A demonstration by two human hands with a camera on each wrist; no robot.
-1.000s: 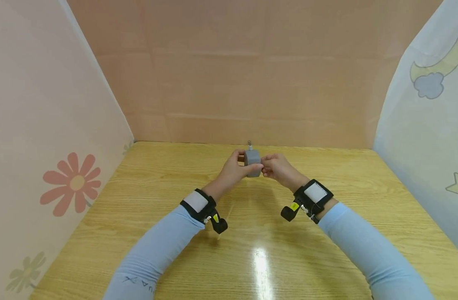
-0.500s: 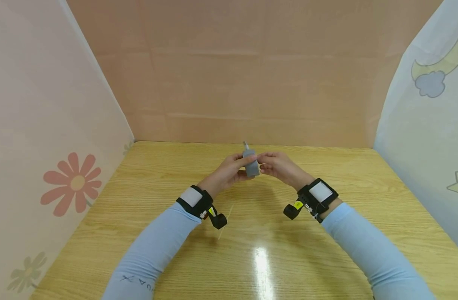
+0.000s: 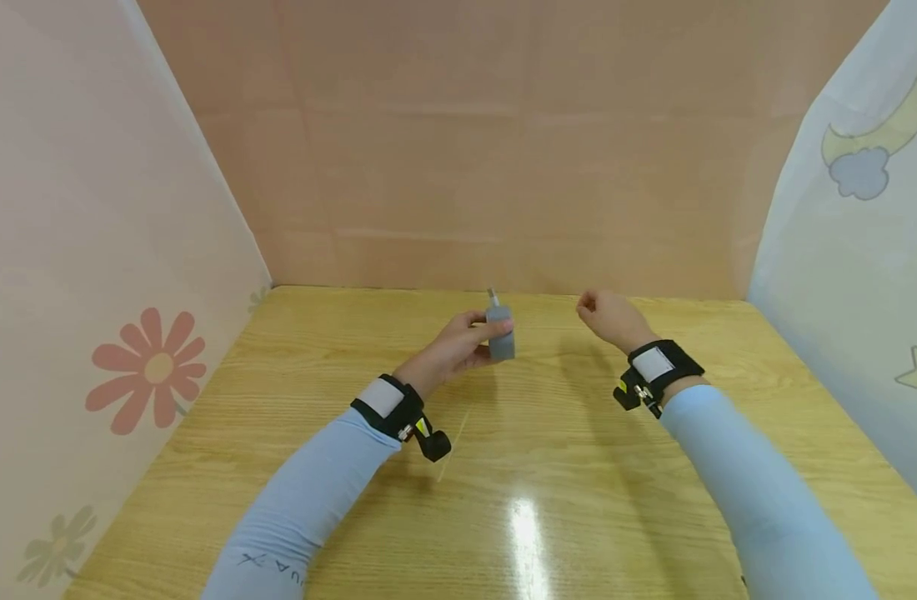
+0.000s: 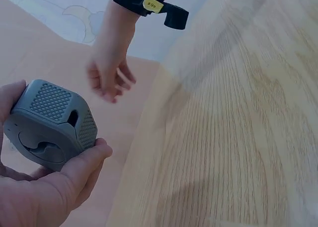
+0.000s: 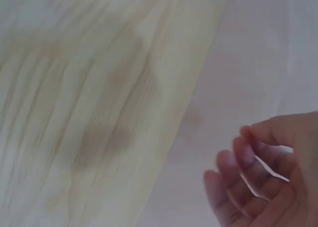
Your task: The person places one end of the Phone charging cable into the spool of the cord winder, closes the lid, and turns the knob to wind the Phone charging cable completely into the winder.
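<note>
Left hand [image 3: 458, 346] grasps the grey tape measure [image 3: 500, 332] above the table [image 3: 518, 467], blade tip protruding on top. Right hand [image 3: 607, 317] is released, fingers loosely curled, well apart. Blade not extended.

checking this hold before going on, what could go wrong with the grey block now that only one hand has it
The left hand alone grips the grey block, above the wooden table; the hold seems to be by thumb and fingertips, so it could slip and drop. The small metal pin on its top might bend or catch if it falls. The right hand is off to the side, empty, probably too far to catch it.
</note>
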